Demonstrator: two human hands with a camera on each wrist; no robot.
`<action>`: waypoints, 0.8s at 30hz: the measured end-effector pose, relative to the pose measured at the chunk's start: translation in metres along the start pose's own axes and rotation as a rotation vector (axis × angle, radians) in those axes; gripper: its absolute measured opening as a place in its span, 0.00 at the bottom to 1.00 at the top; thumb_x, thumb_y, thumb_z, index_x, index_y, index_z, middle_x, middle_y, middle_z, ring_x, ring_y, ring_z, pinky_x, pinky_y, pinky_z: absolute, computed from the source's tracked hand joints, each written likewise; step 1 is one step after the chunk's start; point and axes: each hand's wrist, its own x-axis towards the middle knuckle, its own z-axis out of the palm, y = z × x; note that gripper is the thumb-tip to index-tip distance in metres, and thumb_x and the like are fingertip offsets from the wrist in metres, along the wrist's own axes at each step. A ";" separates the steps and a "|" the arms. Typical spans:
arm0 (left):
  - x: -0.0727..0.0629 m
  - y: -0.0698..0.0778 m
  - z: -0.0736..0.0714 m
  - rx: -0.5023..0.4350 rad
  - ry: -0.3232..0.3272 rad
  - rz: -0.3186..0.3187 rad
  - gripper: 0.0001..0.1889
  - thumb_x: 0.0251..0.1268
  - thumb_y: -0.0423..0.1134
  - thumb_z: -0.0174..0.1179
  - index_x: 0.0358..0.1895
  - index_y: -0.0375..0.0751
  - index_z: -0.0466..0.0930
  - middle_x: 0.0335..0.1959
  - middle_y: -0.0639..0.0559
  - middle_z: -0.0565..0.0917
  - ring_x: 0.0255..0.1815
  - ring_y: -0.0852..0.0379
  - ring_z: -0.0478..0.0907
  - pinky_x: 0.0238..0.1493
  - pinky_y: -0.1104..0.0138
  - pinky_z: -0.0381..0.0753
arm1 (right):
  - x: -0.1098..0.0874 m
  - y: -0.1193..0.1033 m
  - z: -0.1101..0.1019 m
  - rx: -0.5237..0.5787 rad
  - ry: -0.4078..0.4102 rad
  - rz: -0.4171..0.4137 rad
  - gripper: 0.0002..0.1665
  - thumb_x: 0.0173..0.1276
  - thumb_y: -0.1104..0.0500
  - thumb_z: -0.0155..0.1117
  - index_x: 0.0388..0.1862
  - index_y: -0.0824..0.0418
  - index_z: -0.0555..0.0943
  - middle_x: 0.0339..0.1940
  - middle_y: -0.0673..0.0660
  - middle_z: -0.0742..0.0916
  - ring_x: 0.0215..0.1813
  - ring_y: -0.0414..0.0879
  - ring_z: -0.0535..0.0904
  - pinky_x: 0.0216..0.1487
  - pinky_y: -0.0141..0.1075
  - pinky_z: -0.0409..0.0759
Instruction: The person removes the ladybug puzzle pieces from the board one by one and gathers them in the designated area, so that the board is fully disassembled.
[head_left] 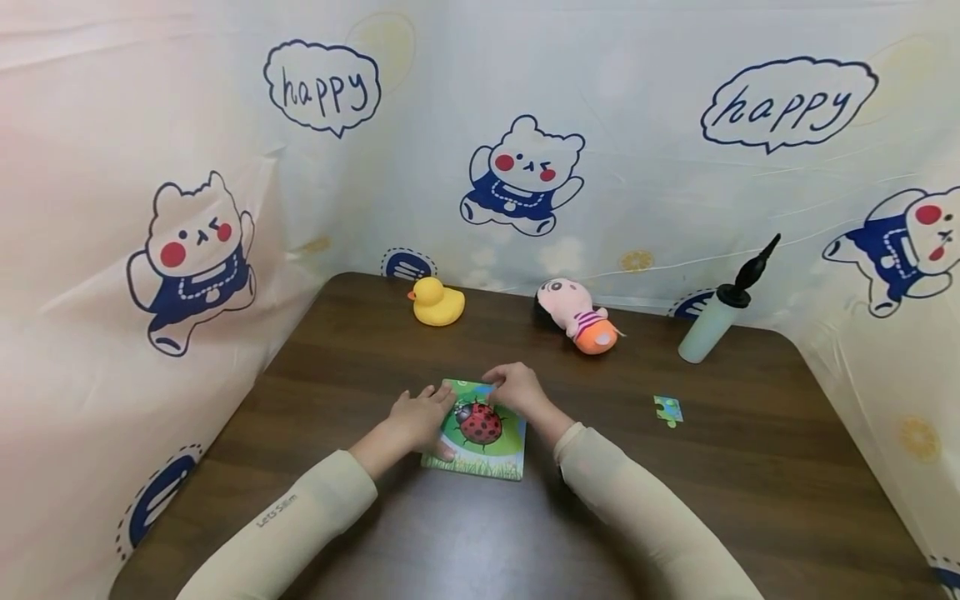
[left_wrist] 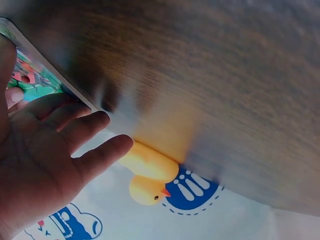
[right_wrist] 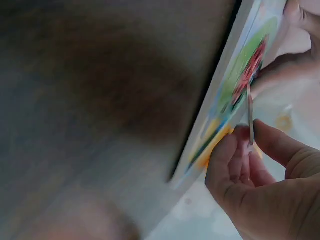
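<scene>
A square jigsaw puzzle [head_left: 487, 467] with a red ladybug on green lies on the table before me. My left hand [head_left: 422, 419] rests along its left edge, fingers spread; the left wrist view shows them straight at the frame's side. Over the upper right of the puzzle, my right hand [head_left: 522, 392] pinches a thin puzzle piece [right_wrist: 251, 117] between thumb and fingers. That piece stands edge-on in the right wrist view, so its picture is hidden. Another puzzle piece [head_left: 667, 410], blue and green, lies by itself to the right.
A yellow rubber duck [head_left: 438, 302] sits at the back left of the brown table [head_left: 360, 358]. Behind the puzzle lies a plush doll [head_left: 577, 317]. A pump bottle [head_left: 708, 329] with a black top stands at back right. A printed curtain [head_left: 420, 167] surrounds the table.
</scene>
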 end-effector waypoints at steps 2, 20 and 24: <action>0.000 0.000 0.000 -0.004 0.000 0.003 0.56 0.40 0.62 0.69 0.73 0.42 0.54 0.75 0.46 0.52 0.75 0.43 0.49 0.67 0.41 0.51 | 0.002 0.001 -0.002 0.057 0.004 0.045 0.13 0.55 0.64 0.70 0.41 0.59 0.86 0.34 0.52 0.85 0.36 0.44 0.78 0.37 0.35 0.78; 0.000 0.003 -0.001 -0.004 -0.011 0.021 0.55 0.42 0.61 0.69 0.74 0.42 0.53 0.76 0.47 0.50 0.75 0.44 0.49 0.67 0.41 0.52 | -0.003 0.026 -0.055 0.268 0.093 0.136 0.10 0.58 0.66 0.68 0.41 0.63 0.85 0.38 0.57 0.86 0.37 0.45 0.80 0.44 0.43 0.81; -0.002 0.002 -0.002 -0.010 -0.014 0.016 0.55 0.43 0.61 0.70 0.73 0.40 0.54 0.76 0.46 0.51 0.74 0.43 0.50 0.66 0.41 0.54 | -0.007 0.036 -0.068 0.229 0.121 0.133 0.10 0.58 0.65 0.68 0.41 0.63 0.85 0.39 0.58 0.85 0.36 0.45 0.80 0.41 0.39 0.82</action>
